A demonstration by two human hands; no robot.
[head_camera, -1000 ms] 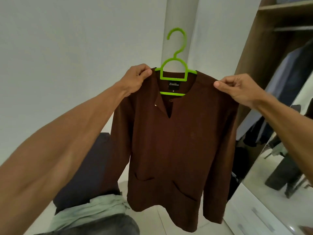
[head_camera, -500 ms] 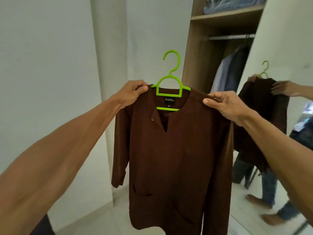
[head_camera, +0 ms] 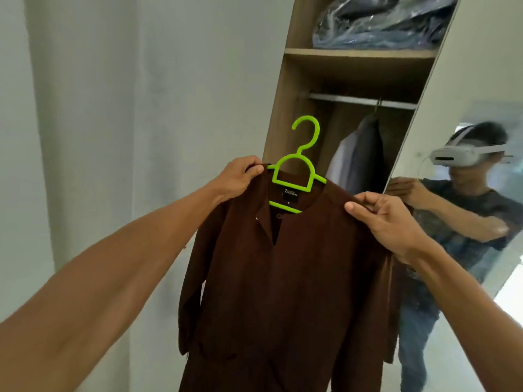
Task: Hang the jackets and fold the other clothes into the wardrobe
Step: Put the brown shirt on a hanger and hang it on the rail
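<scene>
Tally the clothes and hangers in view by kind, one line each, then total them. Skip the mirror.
Brown shirt held by left hand and right hand: 1
Green hanger: 1
Garments on the rail: 2, possibly more
Bagged clothes bundle: 1
Total: 5

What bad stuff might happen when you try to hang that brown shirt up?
The left hand and right hand pinch only the brown shirt at its shoulders, not the green hanger, so the hanger might tip or slip out. Its hook sits below the rail, so it could miss. The mirror door is close and might get bumped.
</scene>
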